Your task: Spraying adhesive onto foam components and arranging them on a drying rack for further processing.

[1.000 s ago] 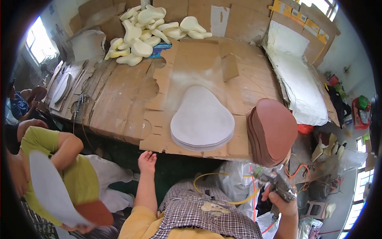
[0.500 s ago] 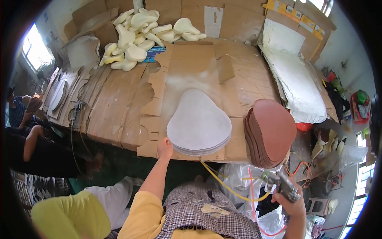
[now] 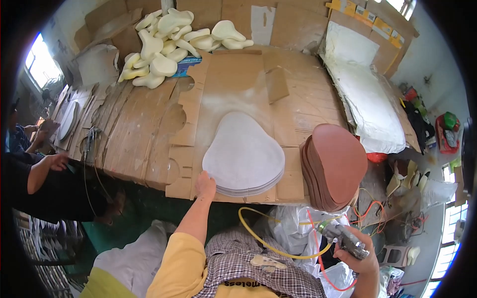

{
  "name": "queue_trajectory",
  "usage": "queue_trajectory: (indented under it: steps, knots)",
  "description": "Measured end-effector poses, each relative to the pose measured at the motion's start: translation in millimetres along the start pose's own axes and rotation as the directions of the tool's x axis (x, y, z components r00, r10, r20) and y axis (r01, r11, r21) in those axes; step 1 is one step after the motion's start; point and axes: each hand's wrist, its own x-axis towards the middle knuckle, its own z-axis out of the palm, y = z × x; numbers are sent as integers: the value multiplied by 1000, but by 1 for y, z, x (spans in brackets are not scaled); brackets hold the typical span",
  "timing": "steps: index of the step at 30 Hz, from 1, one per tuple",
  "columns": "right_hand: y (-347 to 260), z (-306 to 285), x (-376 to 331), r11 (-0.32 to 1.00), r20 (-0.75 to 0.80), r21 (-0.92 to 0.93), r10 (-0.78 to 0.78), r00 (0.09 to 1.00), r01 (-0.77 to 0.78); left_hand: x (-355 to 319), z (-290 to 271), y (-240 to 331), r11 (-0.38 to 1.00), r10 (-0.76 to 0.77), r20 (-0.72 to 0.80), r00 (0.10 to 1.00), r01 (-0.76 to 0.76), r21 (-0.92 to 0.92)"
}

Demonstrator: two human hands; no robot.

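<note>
From the wearer's head, the wide fisheye looked down and forward over the bench [image 3: 134, 134], its round rim bending straight edges. It sat close above the checked apron [image 3: 223, 253], left hand [image 3: 205, 185] and right hand [image 3: 358, 252], yet reached the cardboard-lined back wall [image 3: 293, 30] beyond.

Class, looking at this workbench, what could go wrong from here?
The yellow hose loops in front of the apron and might snag if the right hand moves the spray gun. The left hand is at the edge of the grey stack; a bump could shift it. The brown stack is uneven near the table's front edge and might slide.
</note>
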Motion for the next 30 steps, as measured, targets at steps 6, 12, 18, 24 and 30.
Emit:
queue_trajectory:
  steps: [6, 12, 18, 24, 30]
  knots:
    - [-3, 14, 23, 983, -330, 146, -55, 943, 108, 11, 6, -2, 1000, -4, -29, 1000, 4, 2]
    - [14, 4, 2, 994, 1, 14, -107, 994, 107, 13, 9, 0, 880, -209, -10, 978, 183, -438]
    - [1, -8, -13, 999, -198, 53, 15, 980, -4, 17, 25, -8, 383, -320, 254, 913, 370, -846]
    - [4, 8, -2, 987, -291, 135, -40, 956, 82, -5, 18, 16, 174, -285, 313, 906, 369, -913]
    - [3, 12, -3, 973, -304, 202, -48, 951, 114, -19, -38, 58, -51, 41, 305, 952, 307, -950]
